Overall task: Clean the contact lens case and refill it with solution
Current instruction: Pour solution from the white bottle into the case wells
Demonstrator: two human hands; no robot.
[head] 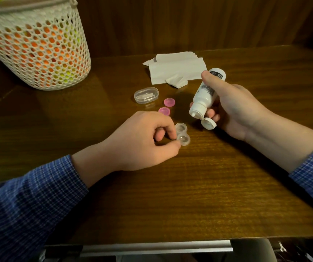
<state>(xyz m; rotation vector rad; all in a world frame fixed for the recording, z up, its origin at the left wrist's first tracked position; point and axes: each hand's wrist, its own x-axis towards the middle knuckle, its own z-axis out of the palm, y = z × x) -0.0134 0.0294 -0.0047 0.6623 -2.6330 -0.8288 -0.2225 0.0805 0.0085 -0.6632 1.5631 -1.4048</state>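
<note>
Tabletop [199,195] of dark, glossy wood grain fills most of the view, backed by a wall of dark vertical wood panelling [170,21]; a pale metal rail [151,247] runs along its near edge. Mesh basket [36,46], white and perforated, stands at the far left of the tabletop, with orange and yellow-green contents visible through its holes. Blue checked sleeves [29,201] enter from both lower corners. Paper tissues [176,69], white and loosely stacked, lie at the far centre, against the panelling side. Right hand [236,110] has its fingers and thumb curled round a white solution bottle [206,91], tilted nozzle-down with its flip cap [208,124] hanging open, just beside and above the case. Left hand [142,140] pinches the contact lens case [183,133], a clear two-well piece with both wells uncapped, resting on the tabletop at centre; whether the wells contain liquid cannot be told. Clear oval box [145,95] lies closed between basket and tissues. Two pink caps [169,102] [164,111] lie apart from the case, just beyond the left hand's knuckles.
</note>
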